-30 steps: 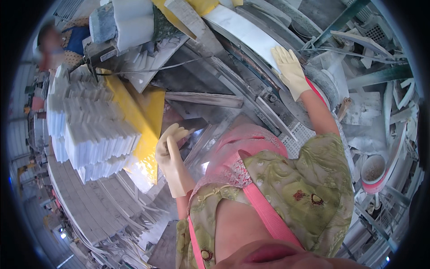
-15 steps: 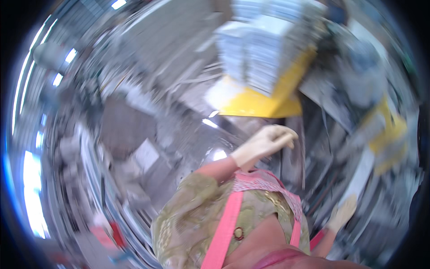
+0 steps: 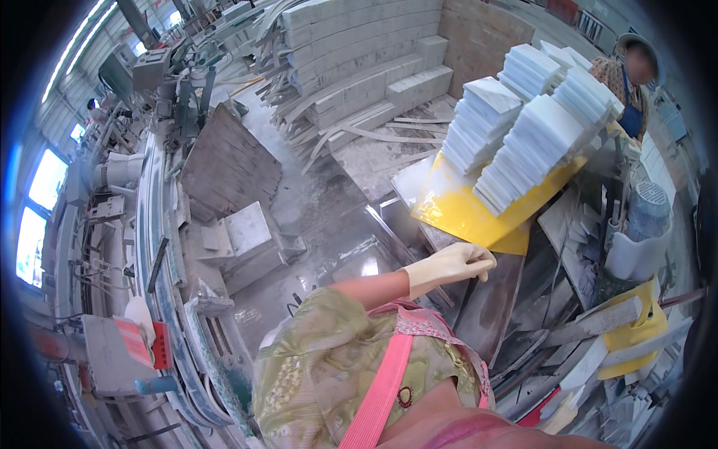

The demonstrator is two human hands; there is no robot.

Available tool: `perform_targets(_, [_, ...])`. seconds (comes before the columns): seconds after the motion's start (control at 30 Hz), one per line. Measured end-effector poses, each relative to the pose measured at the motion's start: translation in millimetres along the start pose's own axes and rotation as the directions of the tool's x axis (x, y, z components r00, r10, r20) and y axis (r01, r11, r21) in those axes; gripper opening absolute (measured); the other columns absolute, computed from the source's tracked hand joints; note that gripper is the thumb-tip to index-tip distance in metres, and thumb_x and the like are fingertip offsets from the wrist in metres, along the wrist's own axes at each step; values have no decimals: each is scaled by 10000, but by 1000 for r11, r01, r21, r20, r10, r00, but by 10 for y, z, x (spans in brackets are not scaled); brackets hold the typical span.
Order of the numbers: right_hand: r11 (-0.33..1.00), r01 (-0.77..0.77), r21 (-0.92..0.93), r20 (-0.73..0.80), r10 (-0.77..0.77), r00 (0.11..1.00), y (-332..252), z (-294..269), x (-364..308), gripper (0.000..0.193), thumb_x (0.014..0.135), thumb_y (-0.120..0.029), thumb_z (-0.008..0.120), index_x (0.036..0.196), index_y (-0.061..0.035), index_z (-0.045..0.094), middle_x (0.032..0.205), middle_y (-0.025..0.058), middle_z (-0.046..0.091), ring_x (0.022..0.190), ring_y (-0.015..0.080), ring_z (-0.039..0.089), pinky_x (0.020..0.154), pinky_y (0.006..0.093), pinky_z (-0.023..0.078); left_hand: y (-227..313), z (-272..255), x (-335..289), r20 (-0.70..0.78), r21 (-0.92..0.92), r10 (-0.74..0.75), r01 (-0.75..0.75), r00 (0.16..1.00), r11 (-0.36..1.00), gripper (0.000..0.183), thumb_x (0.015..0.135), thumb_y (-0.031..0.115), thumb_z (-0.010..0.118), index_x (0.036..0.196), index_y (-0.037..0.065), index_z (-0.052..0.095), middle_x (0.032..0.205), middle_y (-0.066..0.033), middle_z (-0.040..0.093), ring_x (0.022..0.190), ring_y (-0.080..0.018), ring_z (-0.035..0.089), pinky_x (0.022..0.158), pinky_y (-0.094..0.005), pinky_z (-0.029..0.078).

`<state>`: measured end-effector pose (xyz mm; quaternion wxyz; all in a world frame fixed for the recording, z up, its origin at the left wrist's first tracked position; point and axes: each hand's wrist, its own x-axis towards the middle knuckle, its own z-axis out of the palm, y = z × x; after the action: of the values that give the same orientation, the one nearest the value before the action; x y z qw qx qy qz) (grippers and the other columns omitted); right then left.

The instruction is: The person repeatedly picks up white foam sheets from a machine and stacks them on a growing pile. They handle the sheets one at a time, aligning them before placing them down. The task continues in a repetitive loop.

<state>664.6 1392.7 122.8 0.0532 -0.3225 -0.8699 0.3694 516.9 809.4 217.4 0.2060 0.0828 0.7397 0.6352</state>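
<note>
My left hand (image 3: 452,268), in a cream rubber glove, reaches across in front of my chest with its fingers curled in. Nothing shows in its grasp. Just beyond it lies a yellow sheet (image 3: 456,213), wet and glossy, on a bench. Stacks of white stone tiles (image 3: 531,150) stand on that sheet, apart from my hand. Down at the lower right, my right hand (image 3: 562,413), gloved too, hangs beside white stone strips (image 3: 587,367). Its fingers look stretched out, though they are small and partly lost against the strips.
Long stone slabs (image 3: 359,56) are piled at the back. To the left are a brown board (image 3: 230,161), a stone block (image 3: 247,228) and a machine rail (image 3: 149,247). A co-worker (image 3: 628,82) stands behind the tiles. A white bucket (image 3: 636,254) is at right.
My view has turned, so the tile stacks and yellow sheet sit further right. My left hand stays curled before my chest. My right hand appears lower in the picture.
</note>
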Motion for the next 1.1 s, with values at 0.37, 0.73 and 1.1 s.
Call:
perform_targets(0.37, [574, 147, 806, 161, -451, 878, -3420, 2898, -1282, 352, 1024, -279, 598, 1196, 16, 682, 973, 67, 698, 839, 145, 676, 686, 287, 523, -426, -613, 482, -96, 482, 128, -66, 987, 874, 561, 956, 462, 627, 1363, 80, 580, 1037, -214, 703, 1019, -312, 684, 886, -416, 534])
perform_targets(0.73, [925, 325, 198, 402, -379, 834, -3952, 3971, -1251, 520, 933, -386, 615, 1351, -87, 540, 1320, 214, 624, 1194, 402, 608, 974, 473, 491, -409, -638, 956, -371, 360, 19, 125, 928, 924, 734, 875, 542, 639, 1231, -94, 544, 1131, -344, 645, 1099, -471, 622, 915, -487, 495])
perform_targets(1.1, [875, 480, 66, -138, -468, 873, -2110, 2445, -965, 420, 856, -256, 696, 1245, -98, 668, 1171, 179, 643, 1122, 360, 590, 980, 447, 478, -623, -532, 1249, -513, 449, 21, 247, 858, 859, 446, 949, 317, 504, 1173, -62, 572, 1013, -321, 676, 984, -457, 673, 841, -513, 513])
